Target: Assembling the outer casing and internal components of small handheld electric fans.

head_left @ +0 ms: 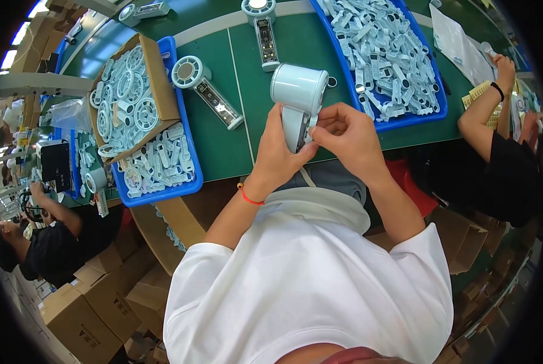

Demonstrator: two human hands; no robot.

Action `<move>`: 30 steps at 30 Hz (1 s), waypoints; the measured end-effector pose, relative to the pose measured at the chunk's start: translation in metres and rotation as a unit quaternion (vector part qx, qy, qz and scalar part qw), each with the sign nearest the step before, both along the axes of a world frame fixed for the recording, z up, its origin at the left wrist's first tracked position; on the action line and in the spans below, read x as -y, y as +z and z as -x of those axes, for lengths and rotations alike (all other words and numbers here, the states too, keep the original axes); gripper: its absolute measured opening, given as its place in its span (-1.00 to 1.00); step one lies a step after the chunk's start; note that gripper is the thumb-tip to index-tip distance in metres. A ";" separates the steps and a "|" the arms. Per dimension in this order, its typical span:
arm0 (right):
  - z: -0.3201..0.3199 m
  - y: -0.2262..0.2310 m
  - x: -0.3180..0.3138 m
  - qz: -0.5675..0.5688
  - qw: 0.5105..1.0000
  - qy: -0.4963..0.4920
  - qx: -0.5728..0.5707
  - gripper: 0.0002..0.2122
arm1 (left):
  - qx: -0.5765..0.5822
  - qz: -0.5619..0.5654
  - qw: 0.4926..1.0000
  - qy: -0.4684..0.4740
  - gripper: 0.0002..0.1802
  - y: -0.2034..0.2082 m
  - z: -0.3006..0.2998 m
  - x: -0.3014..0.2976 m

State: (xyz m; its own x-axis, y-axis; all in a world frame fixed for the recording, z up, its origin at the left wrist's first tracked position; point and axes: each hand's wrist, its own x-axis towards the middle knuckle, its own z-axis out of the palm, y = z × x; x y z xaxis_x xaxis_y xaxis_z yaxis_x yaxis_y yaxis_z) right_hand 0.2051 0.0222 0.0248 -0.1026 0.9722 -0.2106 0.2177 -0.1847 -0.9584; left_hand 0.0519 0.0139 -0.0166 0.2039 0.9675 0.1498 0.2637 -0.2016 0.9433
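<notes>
In front of my chest, at the table's near edge, I hold a pale blue handheld fan [299, 88] with its round head up. My left hand [275, 151] is closed around the handle from the left. My right hand [348, 138] has its thumb and index finger pinched against the handle's right side, where dark inner parts show. Whatever small piece sits between those fingertips is hidden. Just beyond the fan head lies a small ring-shaped part [332, 82]. Two more fans lie beyond my hands, one fan [207, 91] to the left and another fan [264, 36] farther back, their handles showing circuitry.
On the right, a blue tray [443, 109] holds many pale blue handle pieces. At left, a cardboard box [167, 91] of round covers rests on another blue tray [189, 189] of small parts. Co-workers sit on both sides; a co-worker's arm [480, 118] reaches over the table.
</notes>
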 end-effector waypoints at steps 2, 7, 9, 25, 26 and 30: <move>0.000 0.001 -0.001 0.023 1.000 -0.003 0.005 -0.79 | -0.024 -0.018 0.999 0.013 -0.18 -0.002 -0.001 0.000; -0.006 -0.004 -0.007 0.046 0.999 0.008 -0.021 -0.81 | -0.017 0.013 1.000 0.022 -0.22 -0.003 -0.005 0.000; -0.007 -0.004 -0.007 0.065 0.997 0.009 -0.027 -0.82 | -0.022 0.021 0.999 0.013 -0.24 -0.003 -0.004 -0.001; 0.004 -0.029 0.010 0.096 0.942 0.002 -0.322 -0.58 | 0.181 0.195 0.959 -0.098 -0.49 0.004 -0.005 -0.002; 0.004 -0.030 0.009 0.093 0.944 -0.003 -0.315 -0.59 | 0.132 0.160 0.974 -0.089 -0.49 0.003 -0.005 -0.003; -0.002 -0.021 0.004 0.089 0.953 0.023 -0.289 -0.62 | 0.170 0.232 0.952 -0.103 -0.43 0.013 -0.007 -0.005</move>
